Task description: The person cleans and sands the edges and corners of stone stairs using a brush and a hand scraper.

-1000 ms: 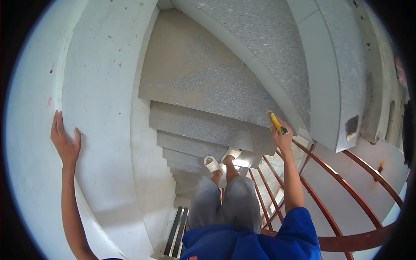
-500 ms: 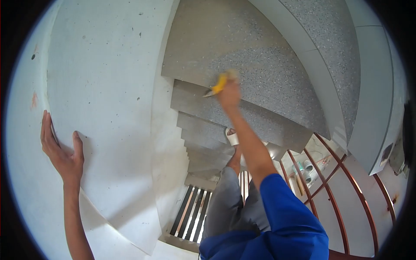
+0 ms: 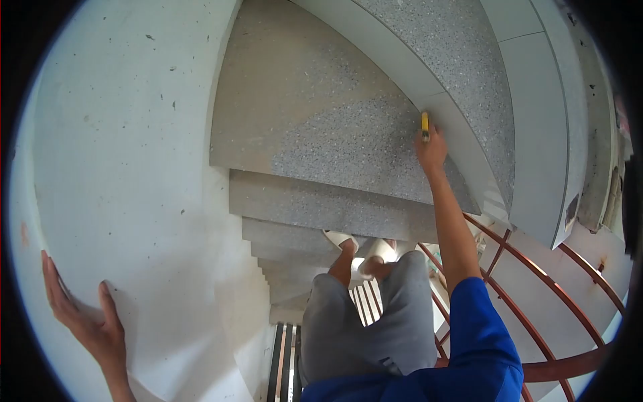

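Observation:
My right hand (image 3: 432,149) is closed around a small yellow-handled tool (image 3: 424,124). The tool's exact kind is hard to make out; its lower end looks dark. It is over the speckled stair tread (image 3: 348,137), at the foot of the curved grey riser (image 3: 429,90). Part of this tread shows clean grey speckles, while the left and upper area carries a dull tan film. On the far left, my left hand (image 3: 84,321) rests against the white wall (image 3: 127,134), fingers and thumb spread, holding nothing.
Lower steps (image 3: 288,232) descend beneath me, where my feet in pale slippers (image 3: 378,253) stand. A reddish-brown metal railing (image 3: 536,268) curves along the right. Dark bars (image 3: 287,355) show at the bottom. A higher speckled tread (image 3: 455,60) lies at the upper right.
My right hand has carried the yellow-handled tool right, from the tread's front edge to the riser. My view has shifted, and both slippered feet now show. The left hand stays on the wall.

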A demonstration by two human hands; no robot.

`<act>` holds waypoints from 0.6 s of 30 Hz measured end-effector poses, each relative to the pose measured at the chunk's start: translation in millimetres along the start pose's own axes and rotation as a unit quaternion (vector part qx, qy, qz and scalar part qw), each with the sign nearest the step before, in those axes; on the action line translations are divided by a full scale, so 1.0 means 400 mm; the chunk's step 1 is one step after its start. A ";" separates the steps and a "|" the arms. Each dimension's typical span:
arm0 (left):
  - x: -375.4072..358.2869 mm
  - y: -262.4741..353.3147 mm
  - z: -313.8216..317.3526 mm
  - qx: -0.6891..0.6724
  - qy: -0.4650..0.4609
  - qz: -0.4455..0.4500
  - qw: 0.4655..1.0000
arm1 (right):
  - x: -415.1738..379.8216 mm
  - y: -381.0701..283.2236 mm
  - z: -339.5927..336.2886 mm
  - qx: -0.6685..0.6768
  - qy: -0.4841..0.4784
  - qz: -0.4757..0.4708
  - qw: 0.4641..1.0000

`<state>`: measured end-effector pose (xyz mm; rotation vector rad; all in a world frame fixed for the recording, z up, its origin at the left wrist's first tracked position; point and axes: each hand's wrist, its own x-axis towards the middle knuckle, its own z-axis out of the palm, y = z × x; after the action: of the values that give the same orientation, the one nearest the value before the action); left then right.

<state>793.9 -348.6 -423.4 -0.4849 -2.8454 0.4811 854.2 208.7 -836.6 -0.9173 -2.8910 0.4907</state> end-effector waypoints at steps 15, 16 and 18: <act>0.000 -0.003 0.005 0.004 0.016 0.015 1.000 | -0.198 0.325 -0.139 -0.083 -0.038 -0.013 0.996; -0.001 -0.004 0.003 0.005 0.011 0.011 1.000 | -0.210 0.347 -0.109 -0.103 -0.036 0.018 0.994; 0.018 0.017 -0.007 0.011 0.000 0.029 1.000 | -0.210 0.342 -0.076 -0.143 -0.039 0.086 0.985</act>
<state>790.1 -339.3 -422.0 -0.5655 -2.8290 0.5221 1003.3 274.5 -849.3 -1.2194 -3.0199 0.1208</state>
